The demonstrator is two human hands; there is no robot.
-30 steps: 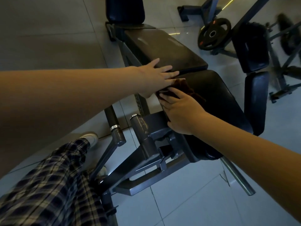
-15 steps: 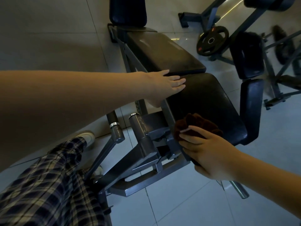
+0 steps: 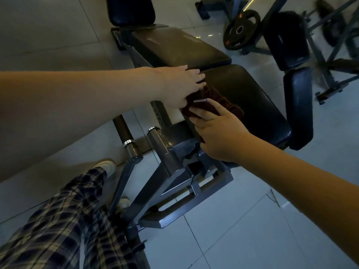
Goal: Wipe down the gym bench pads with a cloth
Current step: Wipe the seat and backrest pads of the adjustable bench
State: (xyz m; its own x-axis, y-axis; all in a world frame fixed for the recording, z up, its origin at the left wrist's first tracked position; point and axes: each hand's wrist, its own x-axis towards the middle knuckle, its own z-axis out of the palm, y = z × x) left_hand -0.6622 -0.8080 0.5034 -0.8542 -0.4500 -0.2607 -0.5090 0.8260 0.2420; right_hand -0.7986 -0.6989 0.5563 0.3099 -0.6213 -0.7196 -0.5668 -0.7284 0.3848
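A black gym bench stands ahead with a near seat pad (image 3: pixel 252 98), a longer back pad (image 3: pixel 174 47) beyond it and a small head pad (image 3: pixel 132 10) at the far end. A dark red-brown cloth (image 3: pixel 219 98) lies bunched on the left edge of the seat pad. My right hand (image 3: pixel 219 133) presses on the cloth with fingers stretched over it. My left hand (image 3: pixel 180 84) rests flat on the left edge where the two pads meet, touching the cloth's far end.
The bench's grey steel frame (image 3: pixel 165 183) and two upright posts (image 3: pixel 155 136) lie below the hands. A side pad (image 3: pixel 297 105) flanks the seat on the right. A weight plate (image 3: pixel 240 30) and other machine frames stand at the back right. My plaid-trousered legs (image 3: pixel 64 220) stand at the lower left on the tiled floor.
My right hand has slid the cloth from the near end of the seat pad's left edge back up to the far end, beside my left hand, which stayed almost still.
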